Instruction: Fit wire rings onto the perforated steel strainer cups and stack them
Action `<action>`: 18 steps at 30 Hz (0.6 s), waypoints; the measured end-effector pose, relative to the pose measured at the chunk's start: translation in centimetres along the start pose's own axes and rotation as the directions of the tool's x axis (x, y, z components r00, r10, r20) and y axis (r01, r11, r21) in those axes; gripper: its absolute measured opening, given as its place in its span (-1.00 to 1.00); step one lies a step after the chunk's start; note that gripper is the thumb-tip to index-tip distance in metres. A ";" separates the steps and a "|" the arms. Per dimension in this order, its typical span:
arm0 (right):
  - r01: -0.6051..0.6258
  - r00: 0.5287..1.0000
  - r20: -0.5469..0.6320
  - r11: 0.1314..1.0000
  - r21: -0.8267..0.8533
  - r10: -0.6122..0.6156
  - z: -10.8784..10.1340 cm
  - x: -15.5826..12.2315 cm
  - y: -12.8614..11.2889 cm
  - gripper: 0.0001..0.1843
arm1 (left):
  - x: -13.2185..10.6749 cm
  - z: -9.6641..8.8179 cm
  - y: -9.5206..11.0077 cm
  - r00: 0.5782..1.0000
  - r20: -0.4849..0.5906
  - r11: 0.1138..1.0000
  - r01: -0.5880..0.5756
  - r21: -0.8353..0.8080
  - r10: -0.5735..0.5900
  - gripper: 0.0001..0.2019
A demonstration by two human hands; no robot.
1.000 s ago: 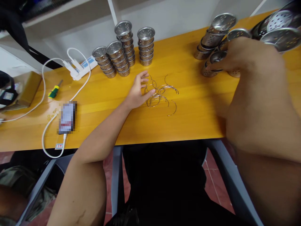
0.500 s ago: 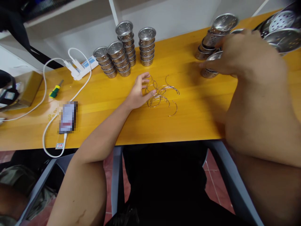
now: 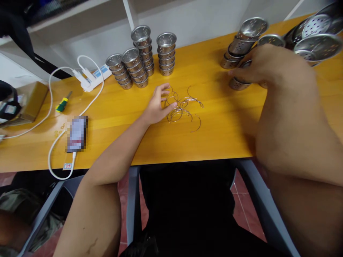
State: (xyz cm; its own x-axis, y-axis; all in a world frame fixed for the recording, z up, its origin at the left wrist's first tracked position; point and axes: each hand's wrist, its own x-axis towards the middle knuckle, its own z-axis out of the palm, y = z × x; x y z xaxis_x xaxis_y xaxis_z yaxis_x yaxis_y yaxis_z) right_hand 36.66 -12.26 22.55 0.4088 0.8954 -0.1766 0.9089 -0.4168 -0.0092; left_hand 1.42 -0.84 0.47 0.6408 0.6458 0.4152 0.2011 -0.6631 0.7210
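While four cup stacks (image 3: 166,53) look done at back, the right cups (image 3: 240,46) sit jumbled, right hand (image 3: 276,67) at the front cup (image 3: 238,85), grip unclear, and loose wires (image 3: 180,109) lie by the relaxed, seemingly empty left hand (image 3: 158,105).

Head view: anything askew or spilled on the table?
The cup stack just beyond the right hand leans and looks unevenly nested, unlike the tidier stacks farther left, though the lens may exaggerate it. Curved wires lie jumbled by the left hand. No spill stands out.
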 end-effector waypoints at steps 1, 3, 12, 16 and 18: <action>-0.001 1.000 -0.012 1.000 0.005 0.001 0.1 0.0 0.0 -0.47 | 0.0 0.0 0.0 1.000 0.000 1.000 -0.001 0.001 0.001 0.13; -0.016 0.999 -0.048 0.999 0.046 0.018 0.2 -0.2 0.2 -0.50 | 0.0 0.0 -0.1 1.000 -0.005 1.000 -0.004 -0.001 0.004 0.13; 0.574 0.796 -0.449 0.742 0.346 -0.406 2.6 0.7 -3.1 -0.49 | 0.0 0.1 -0.1 0.999 -0.023 0.999 -0.034 0.008 0.034 0.06; 0.633 0.770 -0.460 0.625 0.457 -0.443 3.8 2.4 -7.0 -0.14 | 0.0 0.1 0.5 0.999 -0.047 1.000 -0.009 0.011 0.010 0.03; 0.608 0.791 -0.443 0.621 0.495 -0.422 3.9 3.5 -8.9 -0.14 | 0.0 0.1 0.8 0.999 -0.043 1.000 -0.005 0.012 0.005 0.04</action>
State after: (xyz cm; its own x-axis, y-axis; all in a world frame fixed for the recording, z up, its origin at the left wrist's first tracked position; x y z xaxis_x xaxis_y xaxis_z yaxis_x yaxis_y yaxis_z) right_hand 29.67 -6.04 18.19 -0.0235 0.9536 0.3000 0.7723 0.2079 -0.6003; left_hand 1.64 -1.36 1.00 0.6097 0.6579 0.4422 0.2069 -0.6705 0.7125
